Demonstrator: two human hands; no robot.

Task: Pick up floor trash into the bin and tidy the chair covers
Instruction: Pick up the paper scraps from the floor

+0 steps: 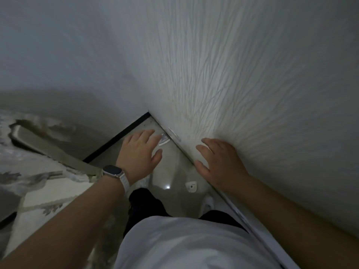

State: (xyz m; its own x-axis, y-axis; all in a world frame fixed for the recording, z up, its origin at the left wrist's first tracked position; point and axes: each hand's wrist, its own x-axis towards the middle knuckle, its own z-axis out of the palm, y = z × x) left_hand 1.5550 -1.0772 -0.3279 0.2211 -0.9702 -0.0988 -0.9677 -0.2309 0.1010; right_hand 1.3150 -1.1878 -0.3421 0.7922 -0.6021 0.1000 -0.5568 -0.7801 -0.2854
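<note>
Tile floor (174, 171), pale and glossy, is seen narrowing into the far corner of a dim room. The corner is closed on the right by a wall papered with a ridged, streaked texture (233, 84) and on the left by a plain wall (68, 55) edged with a dark strip (116, 140) at its foot. A patterned carpet (44, 183) is laid on the left.

A small pale scrap of trash (164, 140) is found on the tile deep in the corner, just beside the foot of the papered wall and just past the fingertips of the left hand (138, 150). The scrap is blurred, so its long axis and the way it points cannot be told.

Both hands are held out, fingers spread, with nothing gripped. The right hand (220, 162) is held close to the papered wall; contact cannot be confirmed. A watch (112, 170) is worn on the left wrist. A second small white object (191, 186) is seen on the tile, nearer.
</note>
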